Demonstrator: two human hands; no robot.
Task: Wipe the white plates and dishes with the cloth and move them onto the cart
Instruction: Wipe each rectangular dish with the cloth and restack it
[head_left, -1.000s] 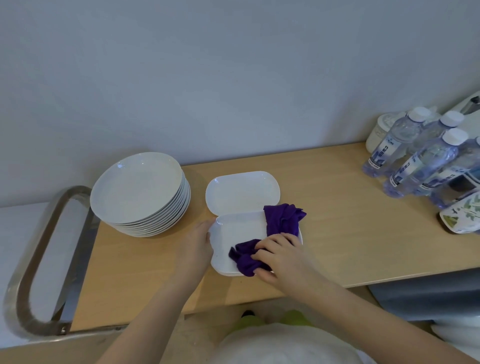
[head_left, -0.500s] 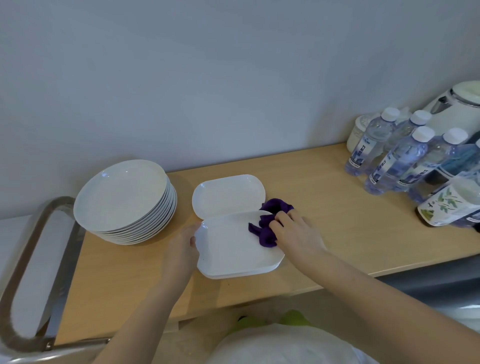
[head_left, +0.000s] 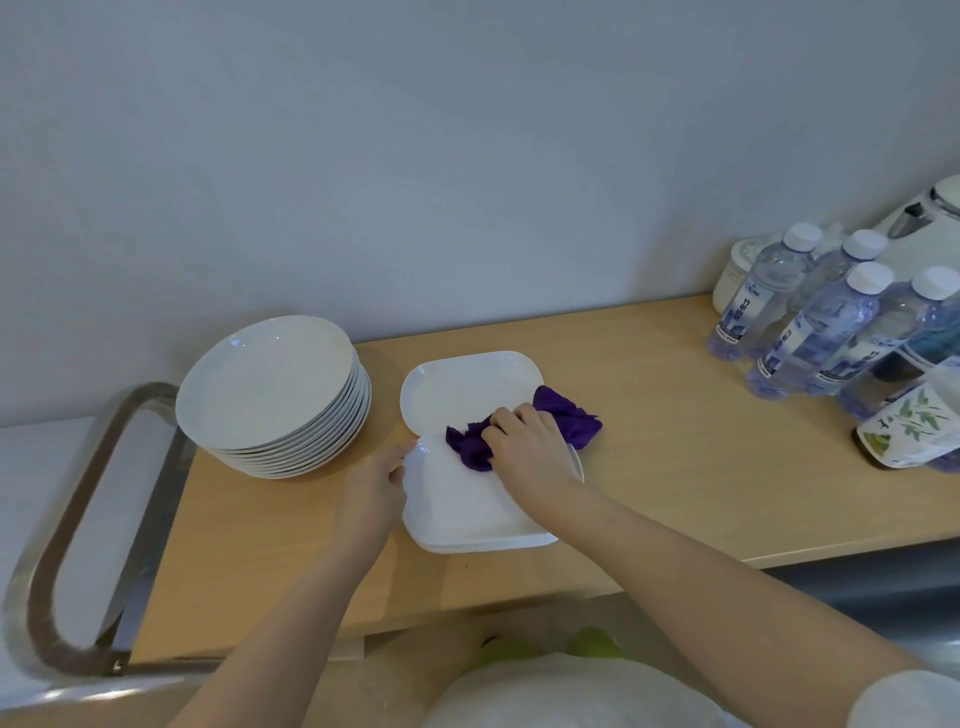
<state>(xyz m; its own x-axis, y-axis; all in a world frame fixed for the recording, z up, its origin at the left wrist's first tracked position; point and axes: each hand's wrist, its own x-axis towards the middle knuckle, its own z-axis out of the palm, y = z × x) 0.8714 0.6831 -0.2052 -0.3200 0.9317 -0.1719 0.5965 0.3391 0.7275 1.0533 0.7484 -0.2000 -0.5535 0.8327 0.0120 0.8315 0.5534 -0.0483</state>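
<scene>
A white rectangular dish (head_left: 467, 512) lies near the front edge of the wooden cart top (head_left: 649, 467), on top of at least one like dish. My left hand (head_left: 375, 480) grips its left rim. My right hand (head_left: 527, 449) holds a bunched purple cloth (head_left: 566, 418) and presses it onto the dish's far end. A second white rectangular dish (head_left: 462, 387) lies just behind, touching the cloth. A stack of several round white plates (head_left: 270, 392) stands at the left.
Several water bottles (head_left: 810, 332), a white kettle (head_left: 930, 213), a white jar (head_left: 735, 273) and a leaf-patterned cup (head_left: 906, 434) crowd the right end. A metal cart handle (head_left: 78, 525) loops at the left. The grey wall runs along the back.
My right hand has swept the cloth from the dish's near right part up to its far end and then leftward across it. My left hand has kept hold of the rim.
</scene>
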